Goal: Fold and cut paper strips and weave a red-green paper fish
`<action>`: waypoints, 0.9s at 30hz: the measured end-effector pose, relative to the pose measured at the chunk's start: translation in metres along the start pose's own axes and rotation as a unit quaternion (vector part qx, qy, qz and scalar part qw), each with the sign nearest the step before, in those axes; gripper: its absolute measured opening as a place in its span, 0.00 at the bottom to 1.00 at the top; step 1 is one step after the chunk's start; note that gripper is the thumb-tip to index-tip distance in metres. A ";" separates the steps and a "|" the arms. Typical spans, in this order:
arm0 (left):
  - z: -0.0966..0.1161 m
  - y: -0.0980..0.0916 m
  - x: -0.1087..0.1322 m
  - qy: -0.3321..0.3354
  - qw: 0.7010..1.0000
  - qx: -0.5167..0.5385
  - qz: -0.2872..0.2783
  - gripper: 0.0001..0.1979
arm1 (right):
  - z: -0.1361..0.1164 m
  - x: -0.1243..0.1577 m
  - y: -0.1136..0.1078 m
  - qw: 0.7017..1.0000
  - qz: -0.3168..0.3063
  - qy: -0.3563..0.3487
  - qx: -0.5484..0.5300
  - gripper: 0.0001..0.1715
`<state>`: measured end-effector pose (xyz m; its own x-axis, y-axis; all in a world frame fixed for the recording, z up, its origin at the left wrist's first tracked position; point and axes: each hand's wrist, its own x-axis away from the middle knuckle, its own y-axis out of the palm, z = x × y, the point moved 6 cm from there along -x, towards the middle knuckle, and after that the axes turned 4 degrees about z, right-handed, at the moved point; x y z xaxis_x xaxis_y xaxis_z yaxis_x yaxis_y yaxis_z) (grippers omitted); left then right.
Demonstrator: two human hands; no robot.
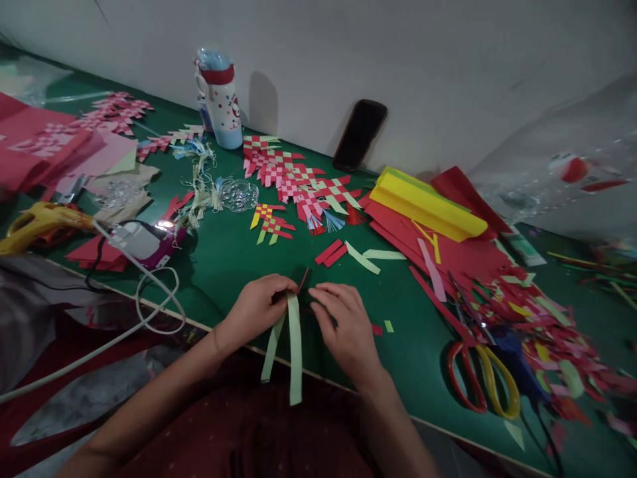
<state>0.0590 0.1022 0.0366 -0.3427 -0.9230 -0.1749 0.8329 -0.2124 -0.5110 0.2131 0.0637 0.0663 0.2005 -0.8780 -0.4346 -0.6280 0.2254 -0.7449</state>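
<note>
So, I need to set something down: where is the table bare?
Bare green table lies between the right hand and the red-yellow scissors; another patch between the left hand and purple device. Crowded: paper scraps at the right, woven paper pieces toward the wall.

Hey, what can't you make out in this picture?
In the head view:
Whether the two green ends are one strip: hidden by the left hand.
Red paper: cut off by the left edge.
Print on the bottle: too small for detail.
Bits in the clear dish: too small to identify.
</note>
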 end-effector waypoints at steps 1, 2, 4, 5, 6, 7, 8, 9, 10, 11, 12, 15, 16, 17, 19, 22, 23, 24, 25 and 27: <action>0.000 -0.004 0.001 0.015 0.999 -0.029 0.015 0.12 | 0.003 -0.001 0.002 1.000 -0.015 0.005 0.011 0.14; 0.000 -0.009 0.002 0.029 0.997 -0.058 0.032 0.13 | 0.006 -0.001 0.005 0.999 -0.038 0.009 0.022 0.14; -0.002 -0.016 0.004 0.048 0.991 -0.107 0.062 0.13 | 0.010 0.002 0.013 0.994 -0.094 0.013 0.044 0.14; -0.003 -0.019 0.005 0.050 0.989 -0.123 0.071 0.13 | 0.011 0.004 0.017 0.992 -0.114 0.017 0.054 0.14; -0.004 -0.021 0.005 0.048 0.987 -0.130 0.077 0.13 | 0.012 0.006 0.019 0.990 -0.124 0.021 0.061 0.12; -0.006 -0.023 0.006 0.042 0.987 -0.130 0.082 0.13 | 0.013 0.007 0.020 0.990 -0.126 0.024 0.064 0.08; -0.007 -0.024 0.005 0.033 0.988 -0.123 0.085 0.13 | 0.013 0.008 0.020 0.990 -0.122 0.026 0.063 0.05; -0.008 -0.024 0.005 0.022 0.990 -0.112 0.088 0.13 | 0.013 0.008 0.020 0.991 -0.118 0.031 0.060 0.05; -0.009 -0.025 0.004 0.009 0.991 -0.098 0.092 0.12 | 0.013 0.008 0.019 0.991 -0.116 0.037 0.058 0.07; -0.010 -0.025 0.003 -0.004 0.992 -0.082 0.096 0.11 | 0.014 0.008 0.018 0.990 -0.119 0.046 0.057 0.08; -0.011 -0.024 0.002 -0.016 0.993 -0.064 0.100 0.10 | 0.014 0.008 0.017 0.989 -0.126 0.053 0.058 0.09; -0.012 -0.021 -0.001 -0.039 0.992 -0.034 0.113 0.07 | 0.013 0.006 0.012 0.987 -0.141 0.050 0.062 0.11; -0.011 -0.020 -0.002 -0.042 0.992 -0.037 0.113 0.07 | 0.011 0.005 0.009 0.988 -0.135 0.038 0.062 0.12; -0.011 -0.018 -0.003 -0.045 0.992 -0.047 0.111 0.06 | 0.008 0.003 0.007 0.990 -0.127 0.026 0.062 0.12; -0.009 -0.014 -0.004 -0.046 0.991 -0.075 0.101 0.06 | 0.003 0.001 0.005 0.991 -0.121 0.003 0.064 0.13; -0.007 -0.009 -0.003 -0.036 0.989 -0.114 0.084 0.07 | -0.003 -0.002 0.012 0.985 -0.153 -0.008 0.073 0.12; -0.006 -0.007 -0.002 -0.028 0.989 -0.127 0.078 0.07 | -0.004 -0.003 0.016 0.983 -0.163 -0.004 0.078 0.11; -0.005 -0.006 0.000 -0.018 0.988 -0.136 0.071 0.07 | -0.004 -0.004 0.019 0.982 -0.169 0.003 0.083 0.11; -0.004 -0.005 0.001 -0.005 0.988 -0.142 0.063 0.07 | -0.004 -0.005 0.021 0.981 -0.172 0.011 0.087 0.10; -0.002 -0.003 0.004 0.023 0.988 -0.144 0.040 0.10 | -0.004 -0.008 0.025 0.982 -0.169 0.023 0.087 0.10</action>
<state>0.0541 0.1000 0.0356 -0.3057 -0.9159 -0.2602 0.7020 -0.0322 -0.7115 0.1926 0.0747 0.0532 0.3388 -0.9322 -0.1275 -0.3930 -0.0171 -0.9194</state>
